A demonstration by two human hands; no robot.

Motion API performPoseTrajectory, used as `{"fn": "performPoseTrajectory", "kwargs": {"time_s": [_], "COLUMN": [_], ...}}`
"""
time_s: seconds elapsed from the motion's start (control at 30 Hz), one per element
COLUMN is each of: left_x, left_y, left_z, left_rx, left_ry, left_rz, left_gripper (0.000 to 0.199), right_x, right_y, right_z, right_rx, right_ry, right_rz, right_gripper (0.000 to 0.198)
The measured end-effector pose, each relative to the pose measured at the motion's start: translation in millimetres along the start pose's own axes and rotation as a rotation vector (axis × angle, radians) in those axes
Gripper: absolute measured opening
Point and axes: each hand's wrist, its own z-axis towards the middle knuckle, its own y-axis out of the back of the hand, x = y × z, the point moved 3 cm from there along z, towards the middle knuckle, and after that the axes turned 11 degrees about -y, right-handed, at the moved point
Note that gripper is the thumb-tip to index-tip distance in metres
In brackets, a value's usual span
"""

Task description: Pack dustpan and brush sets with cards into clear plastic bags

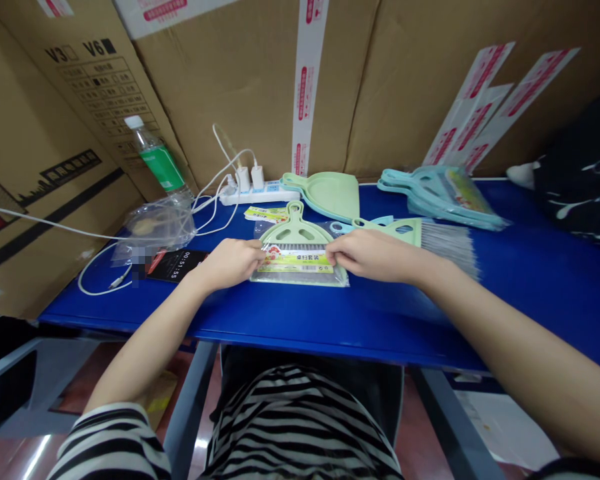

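A green dustpan and brush set point(300, 263) in a clear plastic bag, with a printed label across its bristles, lies on the blue table in front of me. My left hand point(236, 260) is closed on the left edge of the bag beside the label. At the opposite edge, my right hand point(375, 255) grips the bag with curled fingers; the fingertips are partly hidden. Just beyond my right hand lie loose brushes point(445, 241) with grey bristles. Behind the bagged set are a bare green dustpan point(330, 193) and a few loose labels point(266, 213).
Bagged blue dustpan sets point(445, 193) lie at the back right. On the left stand a water bottle point(163, 163), a crumpled plastic bag point(153, 227) and a phone point(177, 265). White cables run from a power strip point(263, 193). Cardboard point(250, 87) walls the table's back.
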Motion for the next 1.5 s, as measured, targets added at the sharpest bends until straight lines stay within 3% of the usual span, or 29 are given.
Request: {"fn": "performPoseTrajectory", "kwargs": {"time_s": [1.5], "left_x": [-1.0], "left_y": [-1.6], "left_z": [0.9], "left_rx": [0.032], "left_ry": [0.007], "left_rz": [0.053], "left_gripper": [0.032], "right_x": [2.3], "right_y": [-0.2], "right_z": [0.1], "right_rx": [-0.016], "right_ry": [0.022], "right_rz": [-0.001], "right_gripper": [0.027]}}
